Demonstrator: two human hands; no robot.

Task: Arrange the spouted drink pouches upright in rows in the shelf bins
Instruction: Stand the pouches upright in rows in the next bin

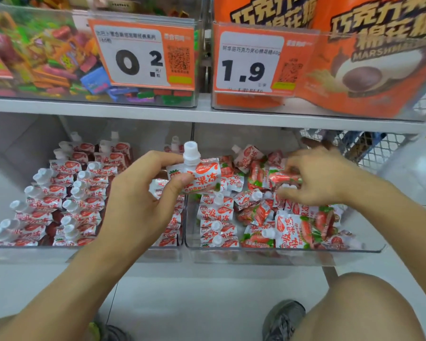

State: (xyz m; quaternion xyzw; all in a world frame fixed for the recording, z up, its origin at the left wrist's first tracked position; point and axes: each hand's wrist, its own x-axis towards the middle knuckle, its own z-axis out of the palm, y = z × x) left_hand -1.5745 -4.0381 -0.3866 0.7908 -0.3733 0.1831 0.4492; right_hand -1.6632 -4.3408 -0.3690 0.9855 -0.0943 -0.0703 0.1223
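Note:
My left hand (143, 193) grips a red-and-white spouted pouch (197, 173) upright, its white cap on top, above the divide between two clear bins. The left bin (84, 253) holds several pouches standing in neat rows. In the right bin (280, 252) one short upright row (218, 225) runs along the left wall, and the other pouches (305, 227) lie jumbled. My right hand (322, 175) reaches into that jumble and pinches a lying pouch (283, 178) between thumb and fingers.
The white shelf board (133, 107) hangs just above both bins, carrying a clear candy bin (47, 57) and orange marshmallow bags (367, 70) behind price tags. A wire mesh basket (369, 143) stands at the far right. My knee (367, 308) and shoe (283, 318) rest on the tiled floor.

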